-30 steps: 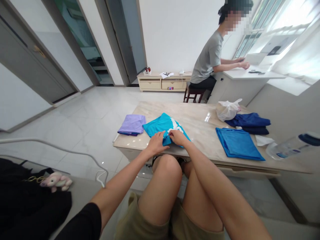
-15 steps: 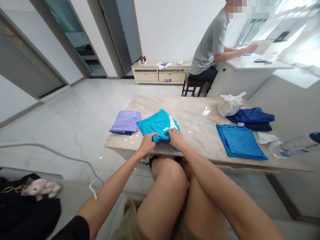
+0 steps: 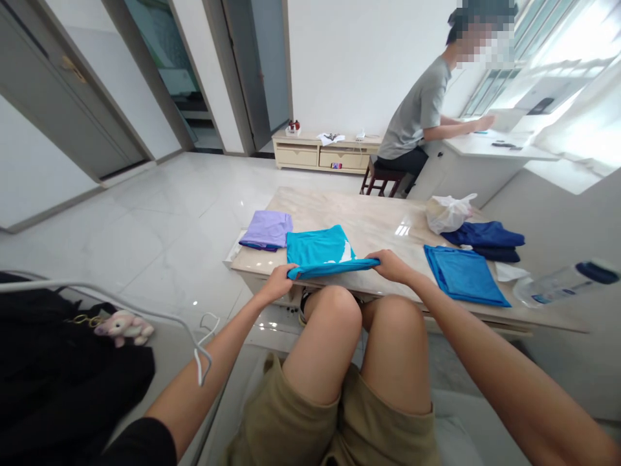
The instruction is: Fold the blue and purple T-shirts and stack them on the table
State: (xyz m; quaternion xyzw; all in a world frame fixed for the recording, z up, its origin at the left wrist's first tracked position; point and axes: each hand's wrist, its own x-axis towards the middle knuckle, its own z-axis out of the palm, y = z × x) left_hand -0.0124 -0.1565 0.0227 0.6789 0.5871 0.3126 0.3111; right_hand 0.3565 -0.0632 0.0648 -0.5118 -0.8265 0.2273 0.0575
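Note:
A turquoise cloth garment (image 3: 315, 246) with a white print lies near the front edge of the marble-topped table (image 3: 383, 226). My left hand (image 3: 279, 283) is closed on its near left corner. At the near right corner, my right hand (image 3: 391, 266) pinches the same edge. Between both hands the near edge is stretched taut and slightly raised; the far part rests on the tabletop. A folded lavender cloth (image 3: 266, 228) with darker cloth under it lies just left of the garment.
To the right lie a folded blue cloth (image 3: 463, 275), dark blue cloth (image 3: 490, 236), a white plastic bag (image 3: 449, 213) and a clear bottle (image 3: 565, 285). A white hanger (image 3: 201, 356) is by my left arm. Another person (image 3: 414, 110) sits at a white desk (image 3: 495, 145) beyond.
My hands have moved apart, the right one going rightward, pulling the garment's bunched near edge out straight. The garment now lies flatter and squarer. The camera view has shifted.

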